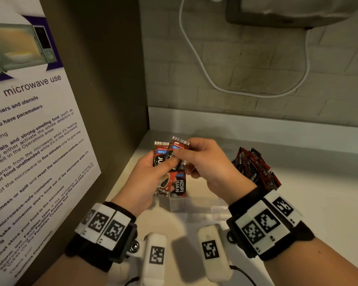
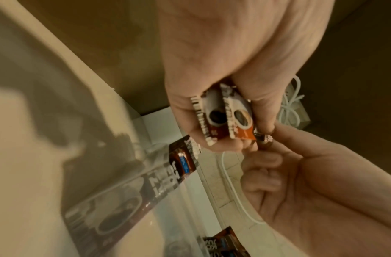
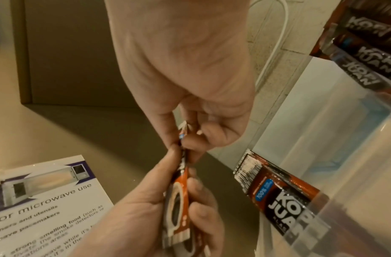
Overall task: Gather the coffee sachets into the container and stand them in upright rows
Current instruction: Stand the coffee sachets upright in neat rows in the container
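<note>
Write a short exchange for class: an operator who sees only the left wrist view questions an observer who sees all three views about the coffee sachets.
Operator: Where does the right hand grip?
Observer: In the head view, the right hand pinches the top end of a red sachet, beside the held sachets in the left hand.
Operator: Are more sachets gathered?
Observer: Yes. A bunch of sachets stands packed together, leaning, just beyond the right wrist.
</note>
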{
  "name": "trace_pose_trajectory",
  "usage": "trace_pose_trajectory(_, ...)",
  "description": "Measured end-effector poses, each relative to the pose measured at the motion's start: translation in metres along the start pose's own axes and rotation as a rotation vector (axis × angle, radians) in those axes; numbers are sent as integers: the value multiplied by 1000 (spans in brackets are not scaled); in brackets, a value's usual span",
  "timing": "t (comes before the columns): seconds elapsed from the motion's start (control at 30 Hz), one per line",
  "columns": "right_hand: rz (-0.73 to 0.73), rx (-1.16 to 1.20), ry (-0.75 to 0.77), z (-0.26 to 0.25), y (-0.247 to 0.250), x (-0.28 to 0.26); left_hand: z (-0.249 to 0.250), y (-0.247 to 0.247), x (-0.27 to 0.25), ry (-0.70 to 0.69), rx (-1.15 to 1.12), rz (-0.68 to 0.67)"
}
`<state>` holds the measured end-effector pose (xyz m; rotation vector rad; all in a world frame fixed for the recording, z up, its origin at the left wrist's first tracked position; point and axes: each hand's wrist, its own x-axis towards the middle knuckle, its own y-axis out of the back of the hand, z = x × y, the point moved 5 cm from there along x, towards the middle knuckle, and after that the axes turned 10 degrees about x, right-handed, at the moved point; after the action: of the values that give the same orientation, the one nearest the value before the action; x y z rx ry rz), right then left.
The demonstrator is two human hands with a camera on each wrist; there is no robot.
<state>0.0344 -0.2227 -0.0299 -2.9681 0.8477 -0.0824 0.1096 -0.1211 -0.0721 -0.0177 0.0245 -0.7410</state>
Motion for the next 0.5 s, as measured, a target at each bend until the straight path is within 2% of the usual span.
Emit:
trace_pose_trajectory(0.13, 82, 45, 56, -2, 6, 2, 2, -3, -2, -55, 21, 2)
trace_pose_trajectory(0.23, 138, 201, 59, -8, 14, 3, 2, -1, -5, -52, 10, -15)
trace_pose_trajectory(0.33, 113, 350, 25, -10, 11, 3, -3, 3, -4, -39, 12, 11)
trace_pose_trajectory(0.43, 76, 342, 6, -9, 4, 4, -6, 6, -2, -27, 26, 27)
trace_pose_trajectory(0.5, 126, 348, 12, -9, 8, 7, -8, 7, -2, -16, 37, 21)
